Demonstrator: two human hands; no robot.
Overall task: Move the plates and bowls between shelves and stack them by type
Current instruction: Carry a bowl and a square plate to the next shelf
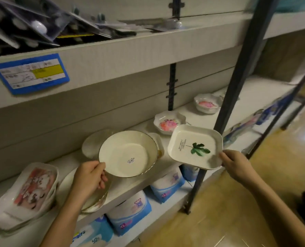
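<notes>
Both hands hold one dish each above the middle shelf.

The left hand has its grip closed on the near rim of a round bowl, tilted toward the camera; the right hand pinches the corner of a square plate with a leaf print, held clear of the shelf edge. To do this step well, probably level each dish before setting it down, and lower the bowl onto the matching round pieces behind it, keeping the square plate apart from the flowered dishes. The stack under the left wrist is largely covered, so its type cannot be told. The top-shelf label is blurred, and the far flowered stack is partly cut by the upright post.
</notes>
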